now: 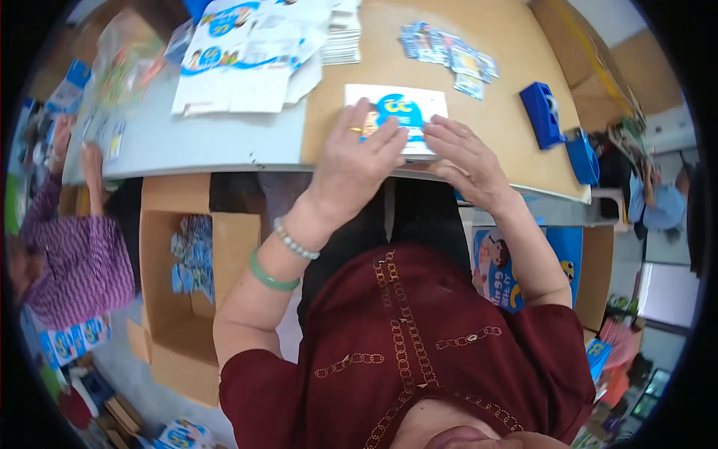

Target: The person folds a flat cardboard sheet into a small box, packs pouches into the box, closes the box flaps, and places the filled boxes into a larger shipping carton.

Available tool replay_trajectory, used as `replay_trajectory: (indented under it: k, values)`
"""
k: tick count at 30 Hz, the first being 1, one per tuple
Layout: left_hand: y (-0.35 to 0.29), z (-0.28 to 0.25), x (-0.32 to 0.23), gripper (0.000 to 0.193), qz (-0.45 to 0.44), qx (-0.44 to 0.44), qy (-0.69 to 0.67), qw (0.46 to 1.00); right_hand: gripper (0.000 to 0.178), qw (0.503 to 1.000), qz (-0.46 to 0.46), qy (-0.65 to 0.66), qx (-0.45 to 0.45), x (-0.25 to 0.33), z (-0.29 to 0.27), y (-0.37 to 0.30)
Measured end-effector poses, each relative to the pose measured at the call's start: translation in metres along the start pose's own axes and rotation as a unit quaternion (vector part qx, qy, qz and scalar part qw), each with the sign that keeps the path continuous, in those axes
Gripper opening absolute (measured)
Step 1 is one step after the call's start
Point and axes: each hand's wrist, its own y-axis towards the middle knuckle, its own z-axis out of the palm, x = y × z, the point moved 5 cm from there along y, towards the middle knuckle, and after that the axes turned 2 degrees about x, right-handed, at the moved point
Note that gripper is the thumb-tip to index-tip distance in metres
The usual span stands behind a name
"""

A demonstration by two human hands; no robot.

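A small flat white carton (407, 101) with a blue round print lies near the front edge of the table. Over its left part rests my left hand (359, 153), fingers stretched out and lying flat, with a ring on one finger. My right hand (473, 163) is at the carton's right end, fingers straight and touching it, thumb apart near the table edge. Neither hand closes round the carton. Beyond it lies a loose group of small blue printed packets (447, 54).
Flattened white cartons (239, 56) are heaped at the left, beside a stack (342, 37). Blue tape dispensers (540, 116) stand at the right. An open cardboard box (176, 322) holding blue packets is below the table's edge. A co-worker in a purple top (82, 258) sits at far left.
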Motion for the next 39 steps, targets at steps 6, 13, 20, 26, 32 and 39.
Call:
replay_trajectory:
  k: [6,13,20,26,32,39]
  values:
    - [0.007,0.009,-0.008,0.042,-0.01,0.067,0.024,0.997,0.034,0.993,-0.026,-0.095,-0.07,0.0,0.008,-0.012]
    - [0.002,0.021,0.003,0.04,-0.04,0.065,-0.001,0.997,0.029,0.984,-0.024,-0.131,-0.115,0.008,0.016,-0.006]
    - [0.001,0.022,0.003,0.04,-0.027,0.034,0.02,0.999,0.027,0.979,-0.037,-0.134,-0.152,0.007,0.022,-0.007]
    - [0.005,0.02,-0.005,0.037,0.022,0.049,0.064,0.996,0.027,0.969,-0.031,-0.133,-0.205,0.002,0.022,-0.014]
    - [0.014,0.013,-0.019,0.048,0.025,0.095,0.027,0.995,0.025,0.969,-0.133,0.068,-0.198,-0.033,0.025,-0.013]
    - [0.03,0.036,-0.023,0.079,-0.055,0.216,0.188,0.957,0.021,0.982,-0.105,0.012,-0.157,-0.036,0.016,-0.009]
